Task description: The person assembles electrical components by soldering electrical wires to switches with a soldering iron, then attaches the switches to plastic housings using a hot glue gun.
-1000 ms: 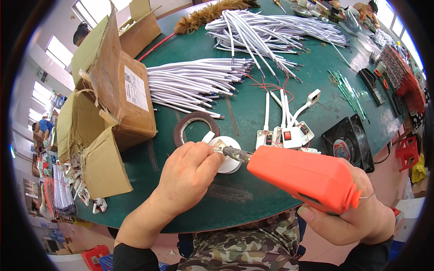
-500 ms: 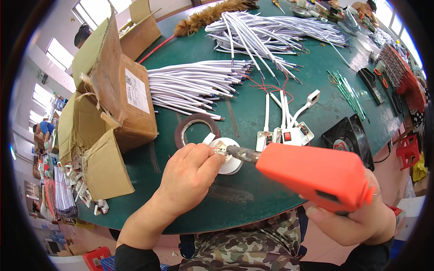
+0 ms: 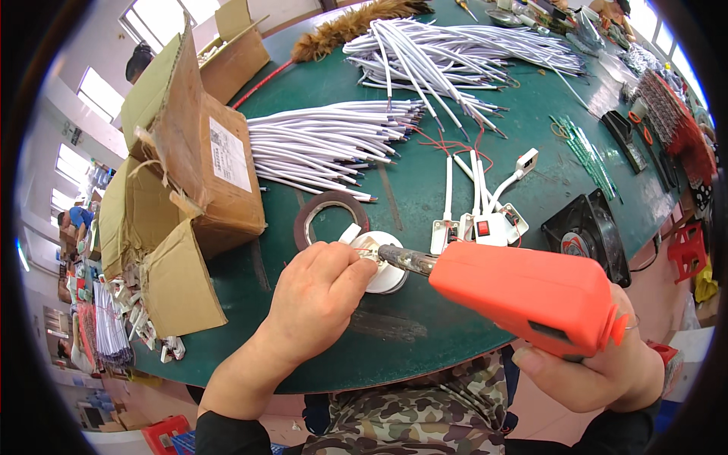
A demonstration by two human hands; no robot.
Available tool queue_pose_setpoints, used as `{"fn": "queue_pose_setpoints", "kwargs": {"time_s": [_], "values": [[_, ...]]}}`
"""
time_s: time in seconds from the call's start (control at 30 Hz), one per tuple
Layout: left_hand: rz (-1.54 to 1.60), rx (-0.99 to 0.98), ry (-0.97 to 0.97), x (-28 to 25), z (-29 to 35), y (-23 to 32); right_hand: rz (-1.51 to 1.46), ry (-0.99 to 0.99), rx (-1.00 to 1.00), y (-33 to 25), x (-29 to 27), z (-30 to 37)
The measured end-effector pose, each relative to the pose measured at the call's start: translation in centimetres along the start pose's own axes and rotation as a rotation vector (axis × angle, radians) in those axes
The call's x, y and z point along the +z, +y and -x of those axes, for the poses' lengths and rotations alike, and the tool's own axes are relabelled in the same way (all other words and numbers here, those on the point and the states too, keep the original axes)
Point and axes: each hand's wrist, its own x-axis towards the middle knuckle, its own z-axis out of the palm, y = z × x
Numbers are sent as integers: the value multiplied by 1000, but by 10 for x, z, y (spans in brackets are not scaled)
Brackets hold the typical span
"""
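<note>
My right hand (image 3: 591, 371) is wrapped round the handle of a red soldering gun (image 3: 523, 296). The gun's metal tip (image 3: 406, 259) points left and meets a small white plastic housing (image 3: 368, 249) with a thin red wire. My left hand (image 3: 318, 296) pinches that housing, and its fingers hide most of it. Beneath the housing lies a round white spool (image 3: 388, 279). A roll of dark brown tape (image 3: 311, 216) is just behind my left hand. White switch assemblies with white cables, one with a red rocker switch (image 3: 483, 228), lie beyond the gun.
An opened cardboard box (image 3: 227, 167) stands at the left. Bundles of white cables (image 3: 326, 140) cover the far side of the green table (image 3: 455, 341). A black fan (image 3: 588, 235) is to the right, with green strips (image 3: 588, 155) and orange-handled scissors (image 3: 644, 133) beyond it.
Almost nothing differs. The soldering gun has shifted very slightly, its tip still at the white housing, and both hands keep their grip.
</note>
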Motion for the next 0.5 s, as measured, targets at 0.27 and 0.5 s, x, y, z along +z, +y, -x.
{"fn": "queue_pose_setpoints", "kwargs": {"time_s": [0.27,0.5], "values": [[4,-8,-7,0,1,1,-35,-31,50,-2,-2,0],[0,-6,-8,-1,0,1,9,-79,127,-11,-10,-1]]}}
